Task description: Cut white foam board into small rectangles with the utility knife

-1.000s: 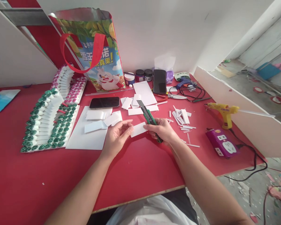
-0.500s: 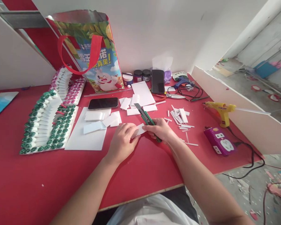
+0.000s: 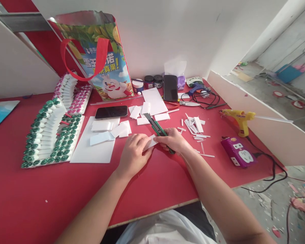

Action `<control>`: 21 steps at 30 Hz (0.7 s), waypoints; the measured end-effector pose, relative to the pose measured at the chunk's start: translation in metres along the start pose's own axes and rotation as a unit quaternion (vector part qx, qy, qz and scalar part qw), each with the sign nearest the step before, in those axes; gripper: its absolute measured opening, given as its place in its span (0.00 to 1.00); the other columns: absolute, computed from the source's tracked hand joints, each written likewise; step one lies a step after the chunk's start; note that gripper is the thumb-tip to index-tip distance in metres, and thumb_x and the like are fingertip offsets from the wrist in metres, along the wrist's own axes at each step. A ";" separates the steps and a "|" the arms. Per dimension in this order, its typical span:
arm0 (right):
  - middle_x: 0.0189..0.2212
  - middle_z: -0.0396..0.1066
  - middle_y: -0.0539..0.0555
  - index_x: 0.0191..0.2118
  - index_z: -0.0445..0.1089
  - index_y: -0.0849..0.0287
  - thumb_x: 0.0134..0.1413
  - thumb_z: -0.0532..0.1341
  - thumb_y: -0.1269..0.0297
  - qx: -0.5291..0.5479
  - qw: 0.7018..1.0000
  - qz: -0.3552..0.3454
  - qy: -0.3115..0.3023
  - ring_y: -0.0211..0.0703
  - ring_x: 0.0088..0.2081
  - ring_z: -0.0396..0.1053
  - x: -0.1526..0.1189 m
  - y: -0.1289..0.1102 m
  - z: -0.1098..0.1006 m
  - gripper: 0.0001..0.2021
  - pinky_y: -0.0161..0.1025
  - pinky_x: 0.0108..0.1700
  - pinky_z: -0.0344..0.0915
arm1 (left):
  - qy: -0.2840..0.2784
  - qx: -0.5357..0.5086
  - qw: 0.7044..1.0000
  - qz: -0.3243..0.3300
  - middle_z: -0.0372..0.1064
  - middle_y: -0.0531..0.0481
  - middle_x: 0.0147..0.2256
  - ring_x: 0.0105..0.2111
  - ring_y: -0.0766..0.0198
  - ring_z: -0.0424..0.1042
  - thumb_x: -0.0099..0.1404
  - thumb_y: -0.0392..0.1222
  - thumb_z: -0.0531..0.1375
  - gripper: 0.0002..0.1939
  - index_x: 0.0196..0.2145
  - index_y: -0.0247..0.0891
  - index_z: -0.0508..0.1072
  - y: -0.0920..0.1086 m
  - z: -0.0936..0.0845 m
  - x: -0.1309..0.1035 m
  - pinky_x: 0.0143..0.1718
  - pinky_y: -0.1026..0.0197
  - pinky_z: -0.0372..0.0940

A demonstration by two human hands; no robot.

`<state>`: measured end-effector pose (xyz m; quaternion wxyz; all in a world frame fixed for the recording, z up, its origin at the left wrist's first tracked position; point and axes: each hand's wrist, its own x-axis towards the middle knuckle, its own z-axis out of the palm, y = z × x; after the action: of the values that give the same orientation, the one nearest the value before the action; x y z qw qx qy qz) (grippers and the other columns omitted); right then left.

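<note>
My right hand [image 3: 174,139] is closed around a green and black utility knife [image 3: 157,127], its blade out and pointing up and to the left. Between the fingers of my left hand [image 3: 135,151] is a small white foam-board piece [image 3: 151,141], partly hidden by them. My right fingertips meet the piece's right end. Just beyond my left hand, several white rectangles [image 3: 101,126] lie on a larger white sheet [image 3: 91,154]. Thin white strips [image 3: 191,126] are heaped to the right of my right hand.
A yellow glue gun [image 3: 240,118] and a purple power socket [image 3: 236,152] stand at the right. A black phone [image 3: 111,112] lies behind the rectangles. Green-studded white models [image 3: 53,135] sit left, before a printed bag [image 3: 109,67]. Scissors [image 3: 189,103] and paint jars [image 3: 148,82] are at the back.
Both hands keep their hold on the white piece and the knife, almost still. The view has shifted very slightly.
</note>
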<state>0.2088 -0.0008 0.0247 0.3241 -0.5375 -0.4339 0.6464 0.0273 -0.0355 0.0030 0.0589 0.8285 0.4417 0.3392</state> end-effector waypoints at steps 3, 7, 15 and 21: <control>0.11 0.58 0.44 0.18 0.60 0.57 0.40 0.67 0.66 -0.001 1.000 0.001 0.001 0.30 0.13 0.53 0.000 -0.001 0.000 0.14 0.32 0.16 0.48 | 0.005 -0.007 1.000 -0.002 0.74 0.45 0.40 0.43 0.54 0.73 0.68 0.33 0.59 0.07 0.44 0.40 0.69 -0.001 0.001 0.000 0.47 0.51 0.68; 0.11 0.58 0.45 0.17 0.59 0.57 0.41 0.66 0.66 -0.013 1.000 0.004 0.008 0.31 0.13 0.53 -0.001 -0.003 0.001 0.14 0.33 0.17 0.47 | 0.010 -0.018 1.000 0.006 0.74 0.44 0.40 0.42 0.55 0.73 0.68 0.33 0.59 0.06 0.43 0.39 0.70 -0.003 0.002 -0.001 0.47 0.52 0.68; 0.13 0.58 0.44 0.23 0.60 0.56 0.50 0.65 0.53 -0.106 0.993 -0.026 0.052 0.34 0.15 0.55 -0.002 -0.001 -0.003 0.17 0.33 0.17 0.49 | 0.009 -0.006 1.000 -0.005 0.74 0.44 0.41 0.43 0.54 0.72 0.69 0.33 0.58 0.06 0.43 0.39 0.72 -0.010 0.005 -0.001 0.47 0.51 0.68; 0.14 0.57 0.45 0.27 0.57 0.54 0.58 0.59 0.47 -0.175 0.972 -0.043 0.150 0.35 0.17 0.55 -0.004 -0.002 -0.015 0.18 0.34 0.20 0.47 | -0.010 0.028 0.999 -0.028 0.74 0.45 0.39 0.40 0.54 0.72 0.69 0.35 0.58 0.05 0.39 0.40 0.74 -0.013 0.004 0.002 0.44 0.51 0.68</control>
<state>0.2241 -0.0005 0.0278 0.3137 -0.6574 -0.5092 0.4584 0.0218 -0.0257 -0.0044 0.0498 0.8206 0.4730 0.3167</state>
